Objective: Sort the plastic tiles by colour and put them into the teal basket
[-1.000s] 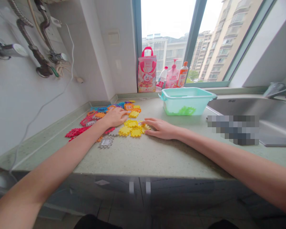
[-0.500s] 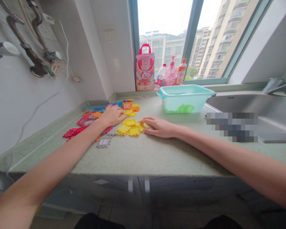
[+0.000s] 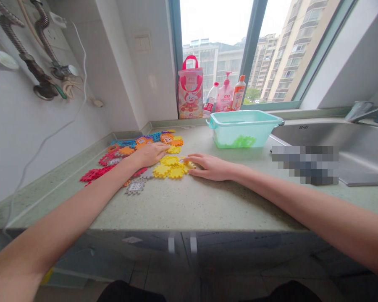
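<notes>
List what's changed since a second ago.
The left hand has shifted slightly right and nearer the camera, uncovering more of the printed orange piece behind it. No grab or release is clearly visible. Unchanged: right hand at the cluster of yellow pieces, green pieces in the tub.

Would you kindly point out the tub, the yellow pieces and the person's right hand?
Tub (image 3: 243, 129): head view, front wall.
Yellow pieces (image 3: 176, 171): head view, top face of one piece.
Right hand (image 3: 212, 167): head view, back of the hand.
</notes>
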A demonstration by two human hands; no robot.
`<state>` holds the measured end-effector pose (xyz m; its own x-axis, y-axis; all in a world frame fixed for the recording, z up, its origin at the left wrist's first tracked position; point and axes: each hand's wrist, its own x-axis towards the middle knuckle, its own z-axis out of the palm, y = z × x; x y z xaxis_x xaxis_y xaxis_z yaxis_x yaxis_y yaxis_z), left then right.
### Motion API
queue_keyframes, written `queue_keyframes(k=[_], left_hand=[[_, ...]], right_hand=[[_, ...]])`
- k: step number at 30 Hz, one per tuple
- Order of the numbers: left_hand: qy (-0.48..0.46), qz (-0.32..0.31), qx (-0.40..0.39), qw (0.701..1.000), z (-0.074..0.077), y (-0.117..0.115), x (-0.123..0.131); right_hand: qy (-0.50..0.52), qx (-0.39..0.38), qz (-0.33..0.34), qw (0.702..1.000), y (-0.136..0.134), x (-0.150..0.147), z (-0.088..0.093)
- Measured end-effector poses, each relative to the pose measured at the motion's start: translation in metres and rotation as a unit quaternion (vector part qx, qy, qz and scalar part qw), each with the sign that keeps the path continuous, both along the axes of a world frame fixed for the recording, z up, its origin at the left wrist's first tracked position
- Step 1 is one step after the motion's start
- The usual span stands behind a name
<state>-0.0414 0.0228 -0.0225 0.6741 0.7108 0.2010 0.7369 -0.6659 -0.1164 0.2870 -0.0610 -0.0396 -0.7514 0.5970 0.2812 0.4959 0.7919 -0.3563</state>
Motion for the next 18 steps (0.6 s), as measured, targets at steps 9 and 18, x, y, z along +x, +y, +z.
queue_keyframes(k=[9, 18], left_hand=[[0.053, -0.005, -0.017, 0.998, 0.007, -0.003, 0.001], [0.062, 0.042, 0.015, 0.997, 0.011, -0.015, 0.006]], right_hand=[[0.005, -0.006, 0.0, 1.0, 0.001, 0.001, 0.0], [0.079, -0.017, -0.014, 0.997, 0.014, 0.007, -0.002]])
